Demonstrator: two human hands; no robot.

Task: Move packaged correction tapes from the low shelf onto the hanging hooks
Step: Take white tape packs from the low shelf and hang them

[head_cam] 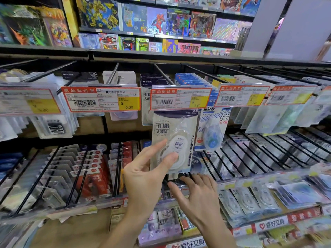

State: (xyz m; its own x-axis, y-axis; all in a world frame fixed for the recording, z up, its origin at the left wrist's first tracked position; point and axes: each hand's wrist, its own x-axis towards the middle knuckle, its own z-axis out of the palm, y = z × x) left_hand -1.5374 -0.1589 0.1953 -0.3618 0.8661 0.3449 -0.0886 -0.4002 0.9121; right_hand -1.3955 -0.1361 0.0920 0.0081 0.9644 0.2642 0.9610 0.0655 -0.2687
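head | your left hand (145, 176) pinches correction tape pack (174, 140) below price tag (180, 98), hook (163, 74) above | right hand (198, 194) open, fingers spread by lower rack's front edge | risk: tag hides hook tip, pack hole misses, pack drops

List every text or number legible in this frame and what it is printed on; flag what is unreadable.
"30米 大容量": tape pack held by the left hand.
"¥ 6.80", "1*12", "商品标价签": price tag.
"5.80": centre tag.
"M&G": dark pack.
"8mm", "DOT TAPE": blue pack.
"爱好文具": shelf strip.
Other tags, barcodes and toy boxes: too blurred.
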